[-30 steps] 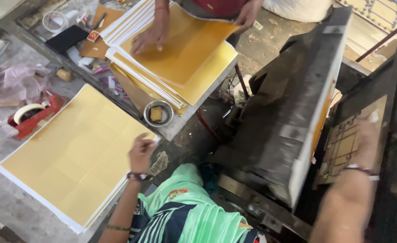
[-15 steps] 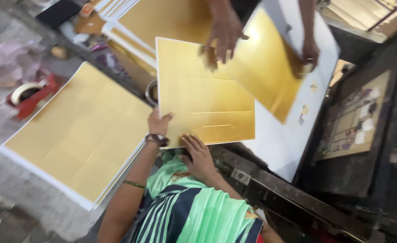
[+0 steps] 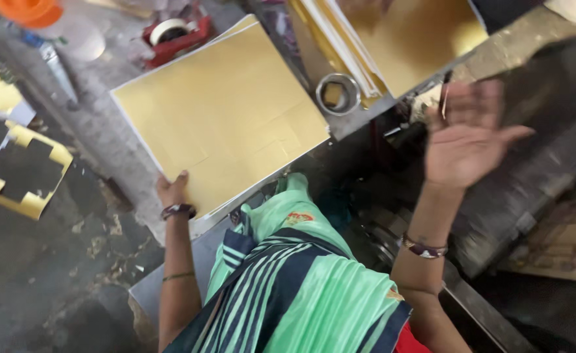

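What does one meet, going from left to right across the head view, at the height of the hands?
Cut gold scrap → left hand on the edge of the gold sheet stack → round metal cup → raised, open right hand → dark machine.

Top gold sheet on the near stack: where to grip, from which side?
Probably the near-left corner of the top gold sheet, where the left hand already rests. The sheet lies flat and thin, so only an edge can be pinched, and that corner reaches the bench edge. The right hand is raised, open, holding nothing.
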